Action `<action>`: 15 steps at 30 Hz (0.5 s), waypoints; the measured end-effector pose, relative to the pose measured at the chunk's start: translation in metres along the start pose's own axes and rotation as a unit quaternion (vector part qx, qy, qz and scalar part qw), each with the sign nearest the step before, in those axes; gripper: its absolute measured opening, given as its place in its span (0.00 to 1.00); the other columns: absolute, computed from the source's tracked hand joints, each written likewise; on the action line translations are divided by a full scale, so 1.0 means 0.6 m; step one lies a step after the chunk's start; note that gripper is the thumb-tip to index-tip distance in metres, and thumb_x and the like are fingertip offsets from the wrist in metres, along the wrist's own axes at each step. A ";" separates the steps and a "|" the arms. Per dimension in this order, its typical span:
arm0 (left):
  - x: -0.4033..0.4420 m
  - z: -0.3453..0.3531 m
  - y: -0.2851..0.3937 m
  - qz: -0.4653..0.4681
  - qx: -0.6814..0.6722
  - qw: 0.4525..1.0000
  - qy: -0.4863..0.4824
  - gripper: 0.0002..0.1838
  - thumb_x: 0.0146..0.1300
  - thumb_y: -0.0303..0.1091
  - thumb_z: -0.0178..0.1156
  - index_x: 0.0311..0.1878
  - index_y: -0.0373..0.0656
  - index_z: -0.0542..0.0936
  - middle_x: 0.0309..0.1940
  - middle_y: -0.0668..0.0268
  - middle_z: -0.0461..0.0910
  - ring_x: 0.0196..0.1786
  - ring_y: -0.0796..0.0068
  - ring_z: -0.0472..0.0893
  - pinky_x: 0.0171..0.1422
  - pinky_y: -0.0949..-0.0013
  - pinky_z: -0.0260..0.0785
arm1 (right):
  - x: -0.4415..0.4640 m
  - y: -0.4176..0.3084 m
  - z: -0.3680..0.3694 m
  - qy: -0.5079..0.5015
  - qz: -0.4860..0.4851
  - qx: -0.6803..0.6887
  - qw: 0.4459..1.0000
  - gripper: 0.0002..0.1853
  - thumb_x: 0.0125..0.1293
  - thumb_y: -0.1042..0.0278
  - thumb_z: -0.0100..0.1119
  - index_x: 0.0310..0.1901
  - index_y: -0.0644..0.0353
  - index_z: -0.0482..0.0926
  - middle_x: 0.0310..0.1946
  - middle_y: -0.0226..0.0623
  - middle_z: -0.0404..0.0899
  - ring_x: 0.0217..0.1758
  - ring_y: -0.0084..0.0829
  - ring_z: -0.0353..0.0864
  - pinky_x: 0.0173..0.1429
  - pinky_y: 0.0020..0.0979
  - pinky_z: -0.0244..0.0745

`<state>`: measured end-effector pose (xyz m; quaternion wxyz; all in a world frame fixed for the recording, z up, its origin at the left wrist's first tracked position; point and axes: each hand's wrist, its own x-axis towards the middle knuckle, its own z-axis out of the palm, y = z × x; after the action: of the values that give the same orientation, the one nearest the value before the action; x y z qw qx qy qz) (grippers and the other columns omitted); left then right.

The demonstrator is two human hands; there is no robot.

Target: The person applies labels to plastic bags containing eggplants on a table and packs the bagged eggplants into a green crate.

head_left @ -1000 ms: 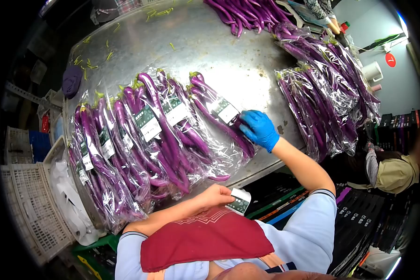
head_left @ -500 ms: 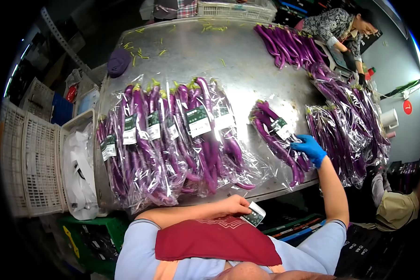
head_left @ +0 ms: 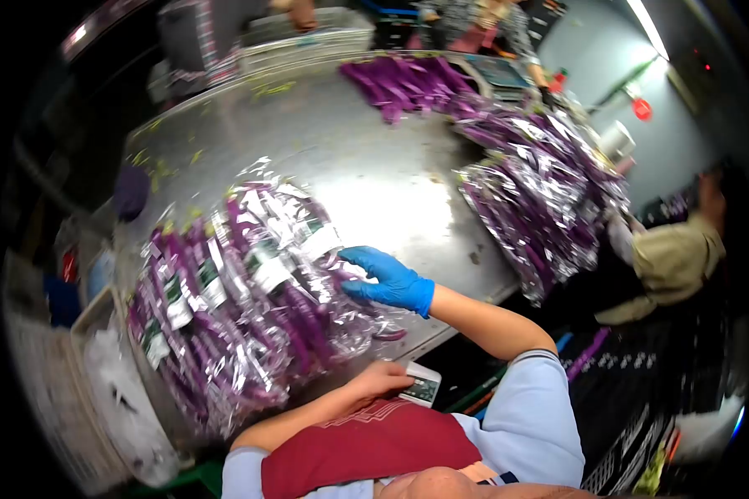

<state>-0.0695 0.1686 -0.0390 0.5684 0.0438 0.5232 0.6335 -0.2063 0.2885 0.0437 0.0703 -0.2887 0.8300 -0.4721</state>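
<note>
My right hand [head_left: 391,281], in a blue glove, reaches over the right side of a row of bagged eggplants [head_left: 295,320]. Its fingers are stretched apart, and the tips meet or nearly meet the rightmost bag. That bag carries a white and green label [head_left: 320,241]; the others in the row show similar labels. My bare left hand [head_left: 379,381] is closed on white and dark green labels [head_left: 423,386], held low in front of the red apron [head_left: 374,445].
More eggplants in clear bags [head_left: 533,200] lie at the table's right, with loose eggplants [head_left: 408,83] behind. A dark purple cap-like thing [head_left: 131,191] sits at the left edge of the metal table [head_left: 391,166]. Another person [head_left: 474,25] stands behind; white crates [head_left: 308,37] line the back.
My gloved hand has swung left, and the labelled bag it touched has left its earlier spot for the row. My left hand keeps the labels. The view has turned and blurred.
</note>
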 end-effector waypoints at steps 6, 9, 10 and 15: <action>-0.002 0.005 0.023 -0.052 -0.086 0.995 -0.013 0.10 0.55 0.29 0.56 0.38 0.33 0.77 0.27 0.66 0.77 0.27 0.80 0.74 0.29 0.79 0.66 | -0.119 0.156 -0.236 0.274 0.036 -0.394 0.876 0.19 0.51 0.65 0.59 0.44 0.64 0.71 0.36 0.49 0.73 0.37 0.44 0.73 0.44 0.37 0.69; 0.012 0.009 0.025 -0.066 -0.131 0.989 -0.020 0.10 0.55 0.28 0.56 0.38 0.32 0.77 0.28 0.63 0.78 0.29 0.78 0.76 0.33 0.76 0.69 | -0.182 0.222 -0.419 0.413 0.194 -0.460 0.762 0.21 0.51 0.65 0.58 0.45 0.65 0.69 0.40 0.49 0.73 0.42 0.47 0.72 0.48 0.38 0.67; 0.020 0.007 0.016 -0.067 -0.146 0.987 -0.017 0.10 0.55 0.27 0.57 0.38 0.32 0.77 0.29 0.63 0.78 0.29 0.77 0.76 0.33 0.76 0.69 | -0.190 0.210 -0.462 0.416 0.176 -0.539 0.711 0.19 0.53 0.64 0.56 0.45 0.65 0.69 0.41 0.49 0.72 0.43 0.47 0.71 0.49 0.38 0.67; 0.038 0.009 0.024 -0.093 -0.165 0.982 -0.016 0.09 0.55 0.28 0.58 0.37 0.34 0.77 0.26 0.67 0.77 0.25 0.82 0.74 0.28 0.80 0.66 | -0.127 0.254 -0.559 0.305 0.213 -0.627 0.684 0.19 0.51 0.56 0.56 0.42 0.56 0.69 0.41 0.38 0.71 0.46 0.38 0.69 0.49 0.42 0.63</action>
<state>-0.0833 0.1921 -0.0387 0.6323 -0.0898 0.4042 0.6548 -0.3370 0.6386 0.0891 -0.2853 0.0791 0.9470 0.1245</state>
